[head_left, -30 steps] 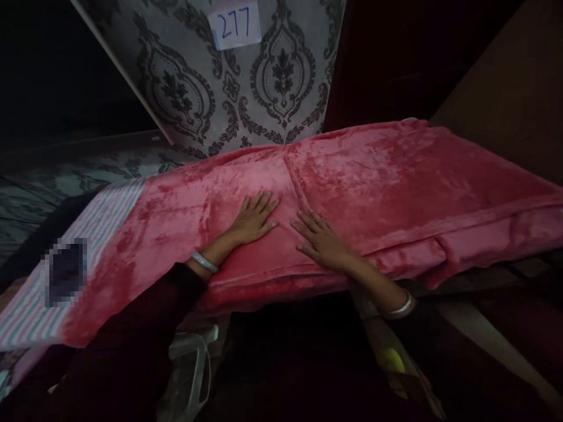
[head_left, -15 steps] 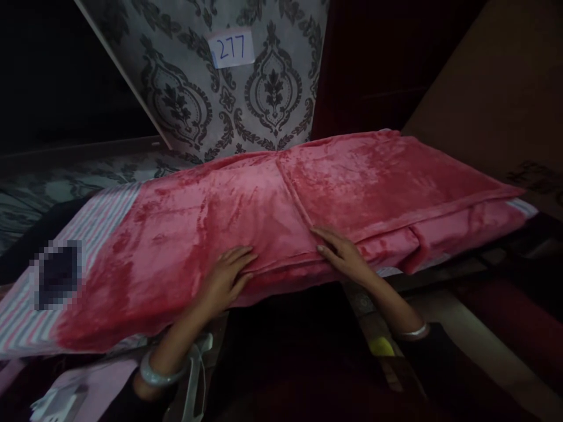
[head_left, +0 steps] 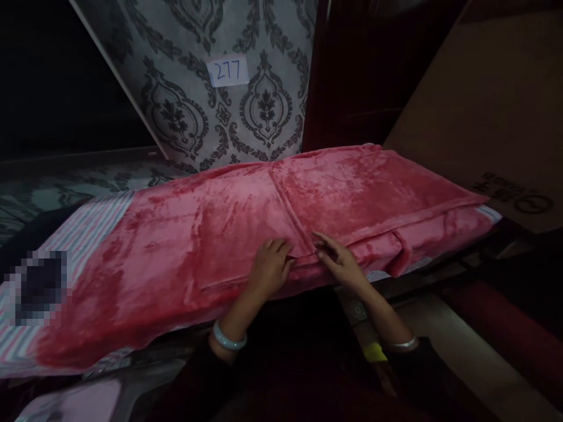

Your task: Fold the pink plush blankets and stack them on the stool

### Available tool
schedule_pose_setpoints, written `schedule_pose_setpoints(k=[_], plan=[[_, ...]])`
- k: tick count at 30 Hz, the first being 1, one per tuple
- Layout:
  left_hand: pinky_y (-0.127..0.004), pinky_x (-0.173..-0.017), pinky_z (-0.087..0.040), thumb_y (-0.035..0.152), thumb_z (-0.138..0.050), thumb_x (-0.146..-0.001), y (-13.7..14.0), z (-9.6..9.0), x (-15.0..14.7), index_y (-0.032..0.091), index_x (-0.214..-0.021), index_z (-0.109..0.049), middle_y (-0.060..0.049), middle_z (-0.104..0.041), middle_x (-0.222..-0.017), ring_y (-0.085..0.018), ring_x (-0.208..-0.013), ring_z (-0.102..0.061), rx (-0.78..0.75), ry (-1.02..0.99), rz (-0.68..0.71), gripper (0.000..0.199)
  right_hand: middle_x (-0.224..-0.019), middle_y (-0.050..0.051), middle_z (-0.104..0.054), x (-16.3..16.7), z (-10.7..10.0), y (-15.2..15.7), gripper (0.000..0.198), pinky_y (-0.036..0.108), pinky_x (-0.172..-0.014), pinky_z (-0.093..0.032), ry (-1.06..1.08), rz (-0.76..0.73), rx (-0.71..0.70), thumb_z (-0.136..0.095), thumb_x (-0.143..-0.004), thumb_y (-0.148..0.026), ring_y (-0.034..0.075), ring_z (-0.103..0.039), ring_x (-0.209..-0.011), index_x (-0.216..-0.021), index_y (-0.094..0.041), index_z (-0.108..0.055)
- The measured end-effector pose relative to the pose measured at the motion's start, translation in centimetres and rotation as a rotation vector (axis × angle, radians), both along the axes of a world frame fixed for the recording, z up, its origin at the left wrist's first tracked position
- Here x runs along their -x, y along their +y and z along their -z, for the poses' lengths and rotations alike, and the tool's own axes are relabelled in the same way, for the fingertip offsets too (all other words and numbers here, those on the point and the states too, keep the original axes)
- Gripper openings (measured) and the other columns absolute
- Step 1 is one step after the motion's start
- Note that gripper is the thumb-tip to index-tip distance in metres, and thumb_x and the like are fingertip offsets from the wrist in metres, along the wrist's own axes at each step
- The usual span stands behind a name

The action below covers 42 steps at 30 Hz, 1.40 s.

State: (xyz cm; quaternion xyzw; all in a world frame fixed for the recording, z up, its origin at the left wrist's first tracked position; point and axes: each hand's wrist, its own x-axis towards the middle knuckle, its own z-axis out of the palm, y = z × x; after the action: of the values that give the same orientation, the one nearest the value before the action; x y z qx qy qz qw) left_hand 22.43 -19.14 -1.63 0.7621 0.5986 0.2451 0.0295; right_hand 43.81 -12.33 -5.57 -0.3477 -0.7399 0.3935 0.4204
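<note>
Pink blanket (head_left: 220, 234), left hand (head_left: 268, 268), right hand (head_left: 344, 264), now curled

The red plush blanket (head_left: 167, 240) lies spread over a long surface, with a folded layer covering the right part of it. At its near edge, the left hand (head_left: 269, 266) rests with fingers curled on the cloth; the right hand (head_left: 343, 266) is just beside it, thumb and forefinger at the seam. Whether either grip pinches fabric cannot be told. Each wrist wears a pale bangle (head_left: 229, 338). Striped cloth (head_left: 103, 217) shows at the left end. Behind stands a patterned wall (head_left: 206, 126) bearing a paper marked "277" (head_left: 227, 71); a cardboard box (head_left: 492, 123) is at right.
</note>
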Motion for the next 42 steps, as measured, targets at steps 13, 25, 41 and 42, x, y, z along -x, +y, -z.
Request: schedule_pose_setpoints(k=[13, 25, 41, 42], plan=[[-0.033, -0.086, -0.053, 0.020, -0.050, -0.094, 0.8, 0.3, 1.2, 0.021, -0.090, -0.069, -0.005, -0.072, -0.092, -0.020, -0.089, -0.067, 0.048, -0.498, -0.191, 0.019, -0.112, 0.010, -0.072, 0.5, -0.2, 0.6, 0.033, 0.047, -0.100, -0.051, -0.135, 0.114, -0.167, -0.049, -0.093, -0.037, 0.027, -0.065, -0.108, -0.113, -0.025, -0.073], [-0.042, -0.098, -0.051, 0.018, -0.056, -0.092, 0.2, 0.8, 0.4, 0.022, -0.104, -0.072, -0.010, -0.070, -0.110, -0.025, -0.109, -0.062, -0.071, -0.237, -0.047, 0.020, -0.083, 0.001, -0.064, 1.2, -1.5, 1.1, 0.058, 0.029, -0.061, -0.050, -0.042, -0.012, 0.115, -0.055, -0.087, -0.035, 0.016, -0.055, -0.063, -0.144, -0.022, -0.055], [-0.028, -0.076, -0.050, 0.033, -0.058, -0.086, 1.3, 0.4, 1.8, 0.018, -0.086, -0.069, -0.001, -0.069, -0.080, -0.016, -0.077, -0.063, -0.048, -0.983, -0.210, 0.019, -0.123, 0.009, -0.071, 1.1, -4.5, 4.0, 0.052, 0.041, -0.100, -0.049, -0.346, -0.400, -0.201, -0.060, -0.081, -0.008, 0.025, -0.065, -0.112, -0.130, -0.021, -0.066], [-0.029, -0.078, -0.051, 0.033, -0.057, -0.087, 1.3, 0.3, 1.8, 0.018, -0.087, -0.068, -0.002, -0.070, -0.082, -0.017, -0.079, -0.064, -0.057, -0.967, -0.202, 0.019, -0.122, 0.009, -0.071, 1.3, -4.6, 4.3, 0.049, 0.041, -0.099, -0.050, -0.348, -0.371, -0.237, -0.060, -0.081, -0.008, 0.025, -0.065, -0.112, -0.128, -0.021, -0.067]])
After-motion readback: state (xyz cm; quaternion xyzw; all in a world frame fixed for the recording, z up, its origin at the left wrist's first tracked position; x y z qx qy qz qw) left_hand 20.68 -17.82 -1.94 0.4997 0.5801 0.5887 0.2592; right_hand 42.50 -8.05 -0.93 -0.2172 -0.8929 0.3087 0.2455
